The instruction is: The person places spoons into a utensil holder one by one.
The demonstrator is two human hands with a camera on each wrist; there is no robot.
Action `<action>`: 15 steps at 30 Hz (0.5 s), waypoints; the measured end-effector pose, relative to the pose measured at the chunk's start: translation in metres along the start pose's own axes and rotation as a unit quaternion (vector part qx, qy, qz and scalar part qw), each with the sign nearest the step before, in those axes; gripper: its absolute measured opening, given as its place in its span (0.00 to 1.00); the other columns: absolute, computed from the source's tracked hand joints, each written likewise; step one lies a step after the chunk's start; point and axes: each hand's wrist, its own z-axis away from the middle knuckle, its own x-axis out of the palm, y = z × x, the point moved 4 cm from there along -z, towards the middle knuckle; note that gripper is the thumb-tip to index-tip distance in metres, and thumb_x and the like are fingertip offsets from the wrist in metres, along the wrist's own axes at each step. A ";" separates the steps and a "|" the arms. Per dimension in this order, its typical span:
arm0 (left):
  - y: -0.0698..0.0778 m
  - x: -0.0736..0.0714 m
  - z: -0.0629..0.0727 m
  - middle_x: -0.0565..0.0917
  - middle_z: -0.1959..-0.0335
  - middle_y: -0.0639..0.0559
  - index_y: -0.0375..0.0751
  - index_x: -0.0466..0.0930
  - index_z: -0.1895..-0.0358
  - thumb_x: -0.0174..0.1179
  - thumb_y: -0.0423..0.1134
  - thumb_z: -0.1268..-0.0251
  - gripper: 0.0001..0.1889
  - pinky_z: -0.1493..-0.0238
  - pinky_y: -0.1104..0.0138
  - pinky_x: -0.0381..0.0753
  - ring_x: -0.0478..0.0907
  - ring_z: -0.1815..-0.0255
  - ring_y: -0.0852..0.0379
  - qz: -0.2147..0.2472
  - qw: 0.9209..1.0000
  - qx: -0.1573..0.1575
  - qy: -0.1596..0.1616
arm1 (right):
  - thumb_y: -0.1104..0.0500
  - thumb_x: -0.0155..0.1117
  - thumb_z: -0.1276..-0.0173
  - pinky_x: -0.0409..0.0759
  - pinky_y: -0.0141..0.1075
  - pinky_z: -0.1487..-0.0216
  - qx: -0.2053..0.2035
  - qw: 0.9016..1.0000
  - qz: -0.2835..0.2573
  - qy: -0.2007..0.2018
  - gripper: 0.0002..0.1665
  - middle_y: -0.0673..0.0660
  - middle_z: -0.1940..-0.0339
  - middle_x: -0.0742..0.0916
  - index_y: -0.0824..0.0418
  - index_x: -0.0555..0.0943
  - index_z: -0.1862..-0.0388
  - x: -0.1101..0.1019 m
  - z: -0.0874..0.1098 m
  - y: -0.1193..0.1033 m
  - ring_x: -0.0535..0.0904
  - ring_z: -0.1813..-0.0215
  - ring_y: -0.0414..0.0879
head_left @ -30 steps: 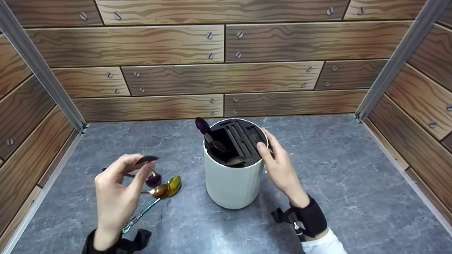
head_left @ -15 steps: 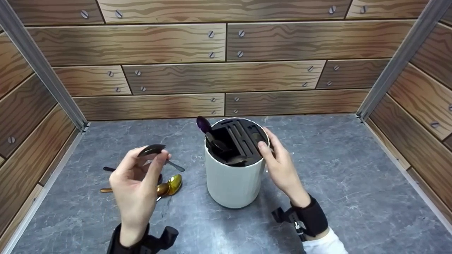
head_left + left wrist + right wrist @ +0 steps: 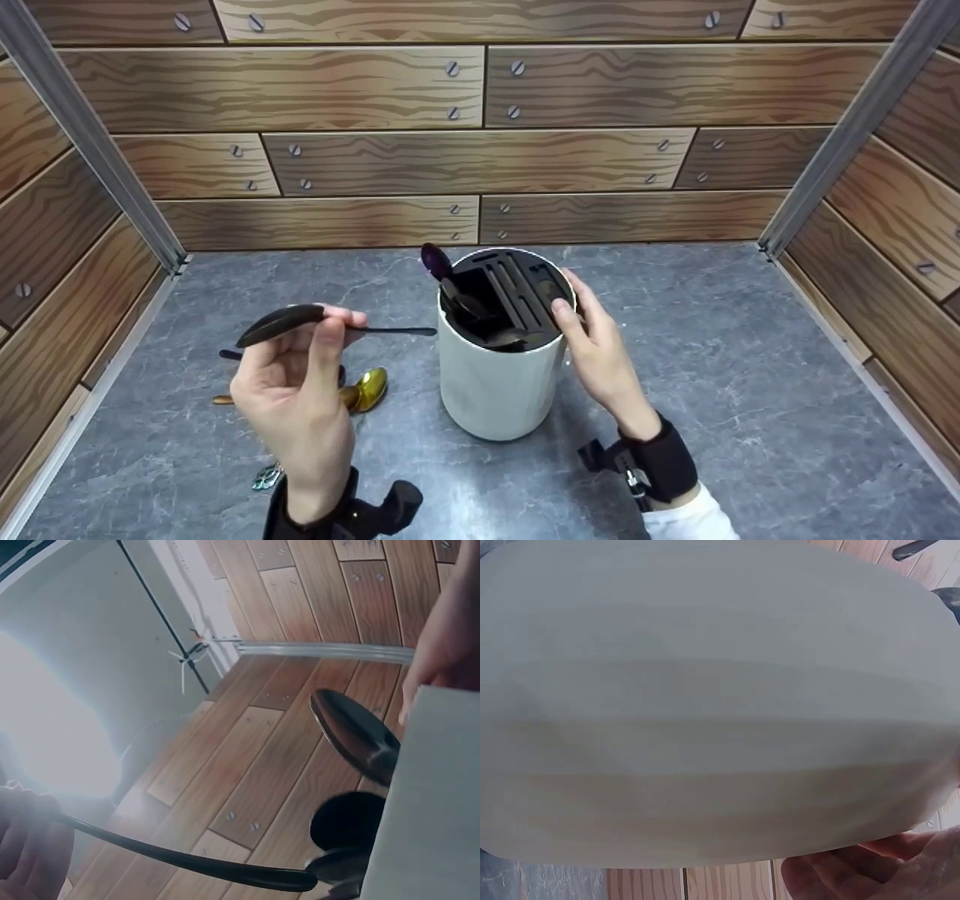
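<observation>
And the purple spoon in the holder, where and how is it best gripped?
Probably the purple spoon is best pinched by its bowl, from above on the person's left: it sticks out over that side of the holder, bowl uppermost, with its lower part hidden.

The bare right hand [image 3: 600, 356] has a broad black wristband [image 3: 666, 459] with a small silver fitting [image 3: 636, 482], then a white sleeve [image 3: 691, 517]. The bare left hand [image 3: 304, 405] wears a similar dark band [image 3: 343, 501] with a round-ended black attachment [image 3: 405, 498], its fastening hard to make out.
</observation>
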 end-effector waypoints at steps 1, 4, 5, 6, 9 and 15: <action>0.000 0.002 0.001 0.91 0.66 0.49 0.36 0.86 0.60 0.68 0.28 0.32 0.02 0.56 0.64 0.93 0.90 0.65 0.55 0.004 1.000 0.003 -0.002 | 0.61 0.50 0.16 0.72 0.16 0.33 -0.002 1.000 0.001 0.001 0.30 0.67 0.21 0.76 0.68 0.65 0.19 0.000 0.000 0.000 0.76 0.24 0.60; -0.002 0.011 0.004 0.91 0.66 0.52 0.40 0.86 0.60 0.69 0.30 0.32 0.02 0.55 0.64 0.93 0.90 0.65 0.57 0.007 1.000 -0.002 -0.012 | 0.61 0.50 0.16 0.72 0.16 0.32 -0.006 1.000 0.003 0.001 0.30 0.67 0.21 0.76 0.68 0.65 0.19 0.001 -0.001 0.000 0.75 0.23 0.59; -0.003 0.014 0.005 0.91 0.65 0.52 0.40 0.86 0.60 0.69 0.30 0.32 0.02 0.55 0.64 0.93 0.90 0.64 0.58 0.008 1.000 -0.006 -0.018 | 0.61 0.50 0.16 0.72 0.17 0.32 -0.007 1.000 0.003 0.001 0.30 0.67 0.22 0.76 0.67 0.65 0.19 0.002 0.000 -0.001 0.76 0.24 0.59; -0.005 0.017 0.006 0.91 0.65 0.53 0.41 0.86 0.60 0.69 0.31 0.32 0.02 0.54 0.64 0.93 0.90 0.64 0.58 0.006 1.000 -0.011 -0.024 | 0.61 0.50 0.15 0.73 0.17 0.32 -0.010 1.000 0.002 0.000 0.29 0.67 0.22 0.76 0.67 0.66 0.19 0.002 0.000 -0.001 0.76 0.24 0.59; -0.010 0.027 0.006 0.91 0.65 0.53 0.40 0.87 0.59 0.68 0.29 0.31 0.03 0.53 0.65 0.93 0.90 0.63 0.59 0.012 0.999 -0.023 -0.045 | 0.61 0.50 0.15 0.73 0.17 0.32 -0.011 1.000 0.005 0.001 0.29 0.67 0.22 0.77 0.67 0.66 0.20 0.003 0.000 -0.001 0.77 0.24 0.60; -0.020 0.044 0.004 0.91 0.63 0.56 0.40 0.87 0.58 0.66 0.26 0.31 0.05 0.54 0.66 0.93 0.90 0.61 0.60 0.021 0.995 -0.034 -0.091 | 0.60 0.50 0.15 0.73 0.16 0.33 -0.007 1.000 0.007 0.005 0.29 0.66 0.21 0.76 0.66 0.66 0.19 0.000 0.000 -0.001 0.77 0.24 0.60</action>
